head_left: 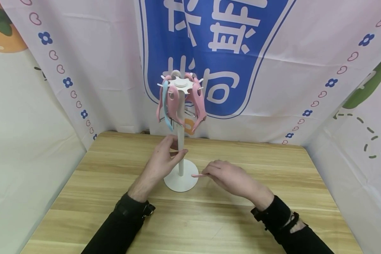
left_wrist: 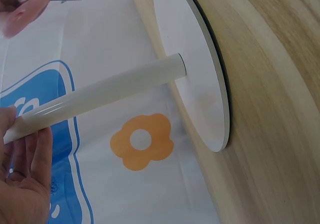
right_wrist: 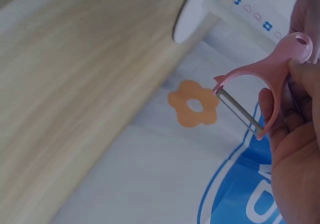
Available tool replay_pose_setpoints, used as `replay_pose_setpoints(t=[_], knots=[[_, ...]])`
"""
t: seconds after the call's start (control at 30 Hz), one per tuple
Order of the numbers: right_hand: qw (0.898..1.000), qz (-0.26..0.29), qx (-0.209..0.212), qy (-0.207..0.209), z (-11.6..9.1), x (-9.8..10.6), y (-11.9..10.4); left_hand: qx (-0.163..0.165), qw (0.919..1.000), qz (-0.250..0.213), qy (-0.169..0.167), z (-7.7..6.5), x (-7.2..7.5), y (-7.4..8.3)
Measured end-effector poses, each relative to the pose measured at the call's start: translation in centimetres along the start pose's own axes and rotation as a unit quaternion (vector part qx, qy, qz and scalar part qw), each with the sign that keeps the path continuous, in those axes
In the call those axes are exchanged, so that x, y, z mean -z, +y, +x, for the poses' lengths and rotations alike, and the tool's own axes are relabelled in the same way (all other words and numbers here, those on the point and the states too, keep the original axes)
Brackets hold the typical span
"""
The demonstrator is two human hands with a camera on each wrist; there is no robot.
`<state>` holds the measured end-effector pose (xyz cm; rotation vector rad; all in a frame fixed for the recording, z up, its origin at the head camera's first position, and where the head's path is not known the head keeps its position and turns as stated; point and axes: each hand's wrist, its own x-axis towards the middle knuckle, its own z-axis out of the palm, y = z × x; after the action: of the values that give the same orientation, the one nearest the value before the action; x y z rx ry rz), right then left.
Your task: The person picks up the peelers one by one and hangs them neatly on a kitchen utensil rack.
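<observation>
A white stand (head_left: 181, 166) rises from a round base (head_left: 175, 185) on the table. My left hand (head_left: 160, 157) holds its pole partway up, thumb on one side and fingers on the other; the left wrist view shows this grip on the pole (left_wrist: 105, 94). Several pink peelers (head_left: 173, 102) and a light blue one (head_left: 165, 102) hang from the hooked top (head_left: 181, 83). To the right of the pole, my right hand (head_left: 230, 176) pinches another pink peeler (right_wrist: 274, 66) by its handle. Its metal blade (right_wrist: 239, 109) faces away from the palm.
The wooden table (head_left: 114, 211) ends at a back edge close behind the stand. A printed cloth (head_left: 108, 70) with blue lettering hangs there, and pale cloth walls (head_left: 362, 169) close in both sides.
</observation>
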<state>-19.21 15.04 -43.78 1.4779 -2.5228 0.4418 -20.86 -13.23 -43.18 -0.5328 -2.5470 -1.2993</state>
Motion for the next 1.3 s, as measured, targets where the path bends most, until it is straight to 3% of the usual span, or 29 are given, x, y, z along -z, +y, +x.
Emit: replay_pose_setpoints(t=[0.3, 0.73, 0.9, 1.3], knots=[[0.999, 0.032, -0.031, 0.026, 0.2, 1.9, -0.1, 0.001, 1.0, -0.008, 0.0, 0.1, 0.0, -0.1], [0.992, 0.079, -0.02, 0.093, 0.2, 4.1, -0.3, 0.001, 0.9999, -0.01, -0.002, 0.1, 0.1, -0.1], [0.988, 0.107, -0.038, 0.107, 0.5, 5.0, -0.8, 0.001, 1.0, -0.007, -0.003, 0.0, 0.1, -0.1], [0.971, 0.149, -0.017, 0.185, 1.6, 6.3, -1.5, 0.0, 0.9999, -0.016, -0.005, 0.1, 0.1, -0.3]])
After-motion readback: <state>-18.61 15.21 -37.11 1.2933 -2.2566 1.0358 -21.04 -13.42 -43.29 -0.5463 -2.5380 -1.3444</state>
